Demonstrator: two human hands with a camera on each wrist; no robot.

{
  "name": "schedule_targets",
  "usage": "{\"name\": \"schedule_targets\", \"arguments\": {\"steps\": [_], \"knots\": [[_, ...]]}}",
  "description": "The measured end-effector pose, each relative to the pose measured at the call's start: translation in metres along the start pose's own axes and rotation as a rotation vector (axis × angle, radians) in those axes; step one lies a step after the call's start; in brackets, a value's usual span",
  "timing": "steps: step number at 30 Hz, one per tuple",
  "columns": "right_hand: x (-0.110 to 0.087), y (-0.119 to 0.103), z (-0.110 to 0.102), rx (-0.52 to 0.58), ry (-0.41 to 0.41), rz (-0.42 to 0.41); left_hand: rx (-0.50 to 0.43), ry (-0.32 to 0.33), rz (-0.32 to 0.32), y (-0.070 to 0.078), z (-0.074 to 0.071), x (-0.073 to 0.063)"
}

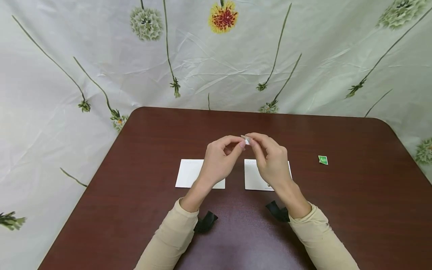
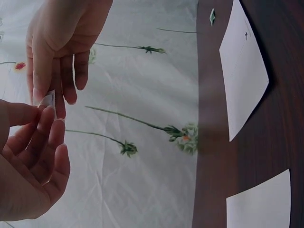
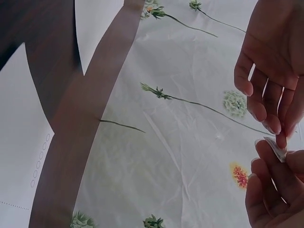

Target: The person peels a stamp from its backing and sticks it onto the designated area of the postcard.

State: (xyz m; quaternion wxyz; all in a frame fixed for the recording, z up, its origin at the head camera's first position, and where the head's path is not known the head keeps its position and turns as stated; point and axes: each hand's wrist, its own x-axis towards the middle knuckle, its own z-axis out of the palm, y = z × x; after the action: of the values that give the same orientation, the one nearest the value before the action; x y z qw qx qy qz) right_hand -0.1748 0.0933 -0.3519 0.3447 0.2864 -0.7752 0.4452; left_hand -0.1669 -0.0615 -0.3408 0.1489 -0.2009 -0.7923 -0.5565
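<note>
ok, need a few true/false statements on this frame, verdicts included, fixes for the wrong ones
1. The left hand and right hand hold a small pale piece between them. True.
2. The left white card and right white card lie apart on the table. True.
3. The small pale piece lies flat on a card. False: the hands hold it up.
4. In the head view, a green piece lies right of both cards. True.
5. The green piece touches a card. False: it lies apart from both.
6. The table is white. False: it is reddish brown.
</note>
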Motion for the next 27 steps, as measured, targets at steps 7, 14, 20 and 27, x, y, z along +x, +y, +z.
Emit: {"name": "schedule_targets", "arguments": {"steps": [7,14,20,27], "knots": [[0.0000,-0.0004,-0.0025,0.104,-0.034,0.087,-0.006,-0.009,-0.005,0.0019,-0.0007,-0.0001],[0.0008,-0.0020,-0.0038,0.177,-0.041,0.172,-0.018,-0.024,-0.021,0.0024,-0.0012,0.0001],[0.0013,-0.0037,-0.0053,0.223,-0.047,0.242,-0.014,-0.034,-0.017,0.0030,-0.0013,-0.0003],[0.0015,-0.0032,-0.0061,0.226,-0.046,0.266,-0.008,-0.036,-0.020,0.0043,-0.0010,-0.0009]]}}
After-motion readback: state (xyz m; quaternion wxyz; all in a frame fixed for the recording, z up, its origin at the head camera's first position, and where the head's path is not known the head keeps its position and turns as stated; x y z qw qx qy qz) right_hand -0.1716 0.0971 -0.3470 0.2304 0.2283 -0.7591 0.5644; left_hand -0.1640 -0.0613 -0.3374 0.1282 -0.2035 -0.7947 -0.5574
